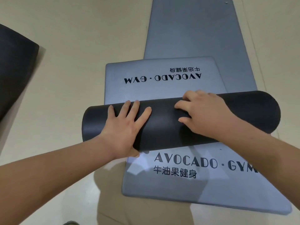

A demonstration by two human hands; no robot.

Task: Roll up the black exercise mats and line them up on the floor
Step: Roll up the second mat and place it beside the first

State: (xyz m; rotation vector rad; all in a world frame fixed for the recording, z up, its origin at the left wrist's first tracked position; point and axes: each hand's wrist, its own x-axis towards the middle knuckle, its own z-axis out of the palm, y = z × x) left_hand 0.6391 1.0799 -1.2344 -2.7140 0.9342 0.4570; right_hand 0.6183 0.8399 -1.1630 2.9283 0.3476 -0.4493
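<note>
Mat roll (162, 125), matte black, thick cylinder

Smooth beige floor (73, 46), evenly lit, with soft shadows.

Beige floor (73, 46): flat grey mats (194, 38) overlapping; black roll (14, 70) at left.

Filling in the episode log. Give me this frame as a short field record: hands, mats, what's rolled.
active mat: black roll, lying across grey flat mats
left hand: left hand pressed flat on the roll, fingers straight and spread
right hand: right hand on the roll, fingers bent over its top
flat mats: near mat, logo upright; middle mat, logo upside down; far mat, plain
other roll: second roll at left edge, partly out of frame
surface: beige floor
</note>
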